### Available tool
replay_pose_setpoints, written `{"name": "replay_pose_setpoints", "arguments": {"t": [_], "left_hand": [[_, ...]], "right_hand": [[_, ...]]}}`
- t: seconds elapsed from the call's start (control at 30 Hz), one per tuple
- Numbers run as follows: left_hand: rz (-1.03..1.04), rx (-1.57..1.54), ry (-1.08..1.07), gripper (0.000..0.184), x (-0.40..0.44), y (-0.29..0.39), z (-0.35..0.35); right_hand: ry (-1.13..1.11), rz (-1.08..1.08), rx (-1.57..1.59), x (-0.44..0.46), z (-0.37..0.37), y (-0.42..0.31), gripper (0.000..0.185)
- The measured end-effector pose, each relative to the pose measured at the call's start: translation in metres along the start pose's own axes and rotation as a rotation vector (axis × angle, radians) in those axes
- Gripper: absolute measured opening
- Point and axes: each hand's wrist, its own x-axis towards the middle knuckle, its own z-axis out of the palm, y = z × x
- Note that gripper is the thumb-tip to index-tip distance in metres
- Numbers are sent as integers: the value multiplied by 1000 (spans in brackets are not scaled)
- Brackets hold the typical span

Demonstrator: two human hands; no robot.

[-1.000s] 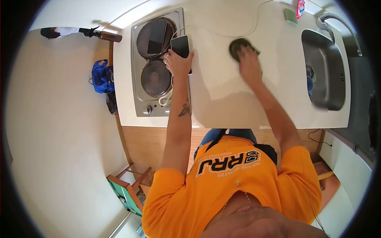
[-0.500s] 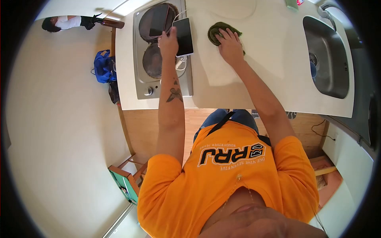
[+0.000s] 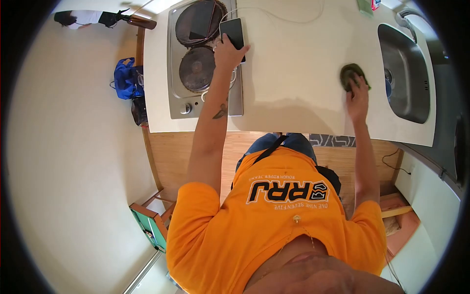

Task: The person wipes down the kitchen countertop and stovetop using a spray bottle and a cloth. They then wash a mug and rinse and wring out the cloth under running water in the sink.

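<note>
My left hand [image 3: 229, 54] lies over the lower part of a black, flat, phone-like device [image 3: 231, 32] with a pale rim. Its thumb is at the right edge and its fingers are toward the left, gripping it at the stove's right side. On the upper burner rests a second dark phone-like device [image 3: 201, 22], just left of that hand. Over on the counter, my right hand [image 3: 358, 100] presses a bunched dark green cloth [image 3: 351, 73] against the surface, fingers on top of it, left of the sink.
The two-burner stove [image 3: 181, 109] is set in the pale counter [image 3: 293, 63]. A white cable [image 3: 279, 11] curves across the counter's back. The steel sink [image 3: 416, 73] with its faucet [image 3: 406, 18] lies right, holding something blue. A blue bag [image 3: 126, 78] hangs past the left edge.
My right hand has slid the green cloth rightward across the counter, close to the sink. My left hand has shifted from the dark device on the burner onto the pale-rimmed one.
</note>
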Motion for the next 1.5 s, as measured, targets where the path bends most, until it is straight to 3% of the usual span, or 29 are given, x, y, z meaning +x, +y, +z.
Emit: {"name": "replay_pose_setpoints", "arguments": {"t": [0.17, 0.27, 0.6, 0.73, 1.03, 1.13, 1.33, 1.5], "left_hand": [[-113, 82, -13, 95, 1, 26, 9], [-76, 187, 32, 90, -2, 49, 22], [-76, 48, 128, 103, -10, 37, 23], [-115, 44, 71, 105, -6, 44, 14], [-31, -50, 165, 108, 14, 49, 13], [-58, -271, 88, 109, 26, 62, 26], [-19, -202, 93, 107, 43, 73, 36], [3, 110, 189, 102, 50, 72, 39]], "right_hand": [[96, 114, -114, 16, 15, 10, 36], [118, 146, -132, 16, 18, 4, 36], [131, 186, -122, 19, 27, -1, 37], [116, 151, -104, 23, 29, -22, 37], [116, 117, -51, 30, 32, -32, 35], [121, 92, -63, 31, 32, -31, 36], [64, 101, -62, 37, 34, -41, 38], [-36, 8, 27, 43, 45, -73, 42]]}}
